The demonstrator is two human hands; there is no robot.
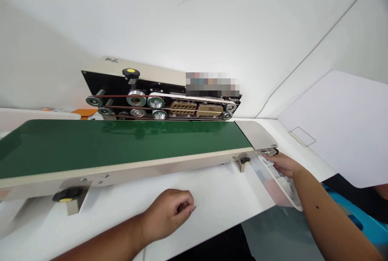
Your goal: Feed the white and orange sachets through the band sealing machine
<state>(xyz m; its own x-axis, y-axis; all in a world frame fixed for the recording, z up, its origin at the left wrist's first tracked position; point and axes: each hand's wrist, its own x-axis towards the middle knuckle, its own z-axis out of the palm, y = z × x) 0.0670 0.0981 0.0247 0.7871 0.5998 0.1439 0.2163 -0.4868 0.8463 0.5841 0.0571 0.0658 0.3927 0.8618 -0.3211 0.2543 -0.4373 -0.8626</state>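
A band sealer stands against the wall, its sealing head (169, 91) carrying rollers, thin belts and brass blocks. In front of the head runs the green conveyor belt (121, 144), with a metal end plate (256, 135) at its right. My left hand (169, 212) is loosely curled over the white table, in front of the conveyor, with nothing visible in it. At the conveyor's right end, my right hand (283, 164) has its fingers bent just below the end plate, over a translucent plastic bin (277, 190). Whatever those fingers grip is too small to make out. Clear pieces lie inside the bin.
Black adjusting knobs sit on the conveyor's front brackets, one at left (68, 194) and one at right (244, 160). A white panel (342, 123) with a wire loop stands at right. Below it is a blue stool or tub (345, 208). Orange material (85, 112) lies behind the conveyor.
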